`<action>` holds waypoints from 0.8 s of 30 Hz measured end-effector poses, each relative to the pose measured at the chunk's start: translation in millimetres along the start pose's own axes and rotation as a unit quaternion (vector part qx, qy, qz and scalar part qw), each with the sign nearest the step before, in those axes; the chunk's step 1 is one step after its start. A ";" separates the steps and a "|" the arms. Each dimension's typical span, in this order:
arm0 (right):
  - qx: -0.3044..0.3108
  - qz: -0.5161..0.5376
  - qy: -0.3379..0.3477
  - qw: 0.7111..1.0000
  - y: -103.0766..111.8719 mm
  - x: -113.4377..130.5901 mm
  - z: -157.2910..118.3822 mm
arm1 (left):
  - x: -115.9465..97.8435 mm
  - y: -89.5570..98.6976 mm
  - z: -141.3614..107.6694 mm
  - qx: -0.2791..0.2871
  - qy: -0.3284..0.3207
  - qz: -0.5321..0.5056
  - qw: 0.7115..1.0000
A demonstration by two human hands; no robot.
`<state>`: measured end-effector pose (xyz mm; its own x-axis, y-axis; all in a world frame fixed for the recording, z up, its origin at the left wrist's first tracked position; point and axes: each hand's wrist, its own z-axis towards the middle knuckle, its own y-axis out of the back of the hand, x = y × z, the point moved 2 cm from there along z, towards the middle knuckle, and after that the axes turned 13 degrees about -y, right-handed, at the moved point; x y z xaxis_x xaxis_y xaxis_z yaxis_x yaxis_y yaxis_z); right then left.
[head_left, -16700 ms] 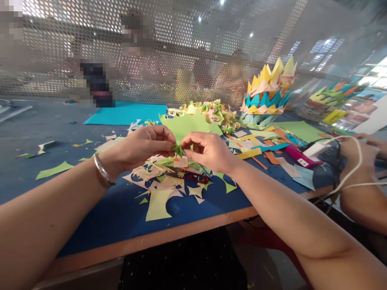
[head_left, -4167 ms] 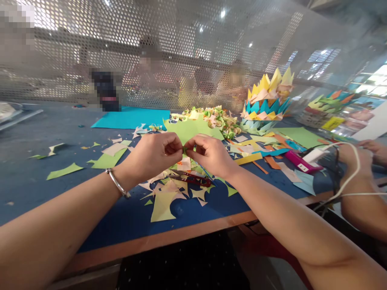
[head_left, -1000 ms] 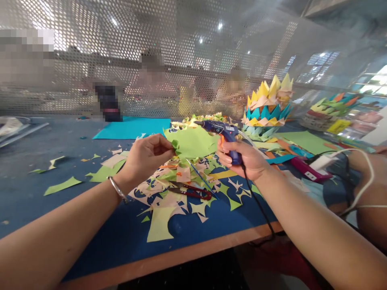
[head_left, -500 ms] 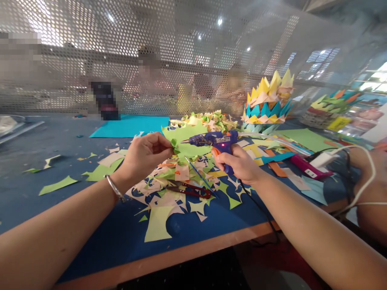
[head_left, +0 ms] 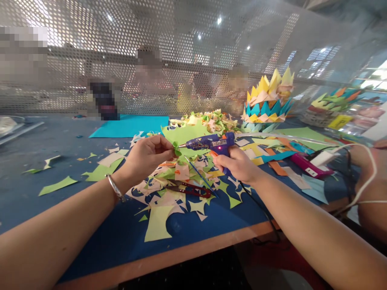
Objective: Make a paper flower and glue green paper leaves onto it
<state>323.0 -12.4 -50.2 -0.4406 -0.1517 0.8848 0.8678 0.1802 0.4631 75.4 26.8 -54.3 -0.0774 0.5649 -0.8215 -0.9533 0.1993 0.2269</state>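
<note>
Over the blue table [head_left: 99, 241], your right hand [head_left: 242, 166] grips a glue gun [head_left: 201, 142], its tip right by the folded green paper [head_left: 177, 150] your left hand [head_left: 150, 151] pinches; the gun's label [head_left: 219, 142], perhaps printed, is unreadable.

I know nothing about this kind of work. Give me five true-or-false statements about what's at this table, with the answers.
1. The right hand holds a glue gun. True.
2. Every light on the glue gun is dark. False: a red light glows on it.
3. The left hand pinches a small green paper piece. True.
4. The left hand also holds scissors. False: the red snips lie on the paper scraps.
5. A tiered, pointed paper piece stands to the right of the glue gun in the picture. True.
</note>
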 end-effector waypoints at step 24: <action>-0.008 -0.027 -0.011 1.000 1.0 -1.2 0.0 | -2.0 -1.4 -1.1 0.004 0.012 0.005 1.000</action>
<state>324.4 -12.1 -50.8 -0.4922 -0.1402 0.8591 0.8456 0.1574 0.5102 76.5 24.5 -53.5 -0.0938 0.5483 -0.8310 -0.9504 0.1994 0.2389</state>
